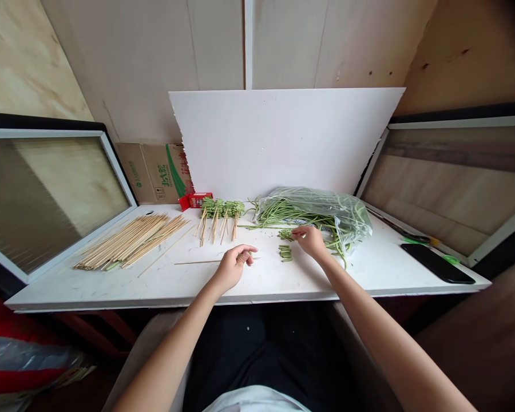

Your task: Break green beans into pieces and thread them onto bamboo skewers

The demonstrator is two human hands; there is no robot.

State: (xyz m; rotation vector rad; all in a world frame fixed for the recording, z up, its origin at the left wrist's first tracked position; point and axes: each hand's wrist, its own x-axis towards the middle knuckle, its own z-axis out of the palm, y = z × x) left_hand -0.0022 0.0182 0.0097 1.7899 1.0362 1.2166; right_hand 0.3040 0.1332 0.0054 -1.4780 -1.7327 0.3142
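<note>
My left hand [233,268] is closed above the table's front half, with a bit of green bean [250,253] showing at its curled fingers. A single bamboo skewer [197,262] runs behind that hand, its tip showing on the far side; I cannot tell whether the hand touches it. My right hand [312,242] pinches at the edge of a small pile of cut green bean pieces [285,234]; what lies between its fingertips is hidden. Just nearer, a second row of cut pieces [285,253] lies on the table.
Loose bamboo skewers [133,240] are heaped at left. Several bean-loaded skewers [223,209] lie by a red box [201,199]. A clear plastic bag [347,212] of long green beans [278,213] lies at the back right. A black phone [438,263] rests on the white table [369,280].
</note>
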